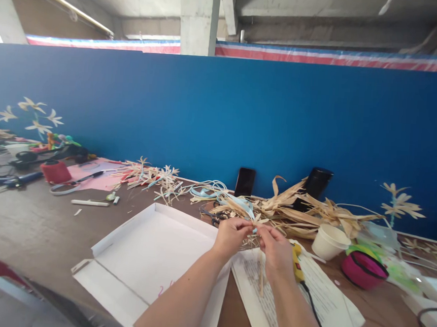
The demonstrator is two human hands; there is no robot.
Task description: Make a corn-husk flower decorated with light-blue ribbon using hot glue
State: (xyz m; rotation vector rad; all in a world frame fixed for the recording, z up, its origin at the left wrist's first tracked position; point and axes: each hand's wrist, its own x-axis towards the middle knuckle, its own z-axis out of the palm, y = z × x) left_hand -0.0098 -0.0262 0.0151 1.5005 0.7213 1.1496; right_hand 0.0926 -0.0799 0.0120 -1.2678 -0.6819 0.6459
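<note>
My left hand [232, 236] and my right hand [275, 250] meet above the table's middle, both pinched on a small dried-husk flower with a thin wooden stick [261, 274] hanging down from it. A pale blue ribbon [243, 204] runs from the pinch toward the heap behind. Below the hands lies a printed paper sheet [328, 303], and a flat white cardboard tray [149, 258] sits to their left.
A pile of dried husks [304, 210] lies behind the hands, with a phone [245, 182] and a black cylinder [315, 183] against the blue partition [221, 119]. A yellow glue gun [297, 262], white cup [328, 242] and pink bowl [363, 269] sit right; finished husk flowers [154, 177], red spool [55, 172] left.
</note>
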